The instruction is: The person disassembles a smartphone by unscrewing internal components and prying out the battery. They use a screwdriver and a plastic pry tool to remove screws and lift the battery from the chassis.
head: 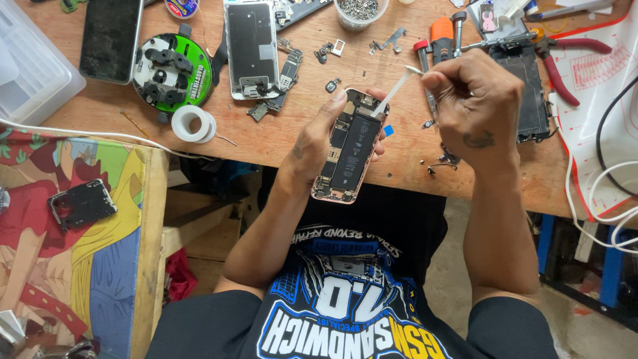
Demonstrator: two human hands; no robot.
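Cradling opened phone (350,147), left hand (318,143); right hand (475,106) pinching white strip (393,92).

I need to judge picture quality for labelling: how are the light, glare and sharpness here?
Head view: even, soft daylight with faint shadows; mild glare on the white strip pulled by the right hand; the opened phone in the left hand is sharp; edges bow slightly from the wide lens.
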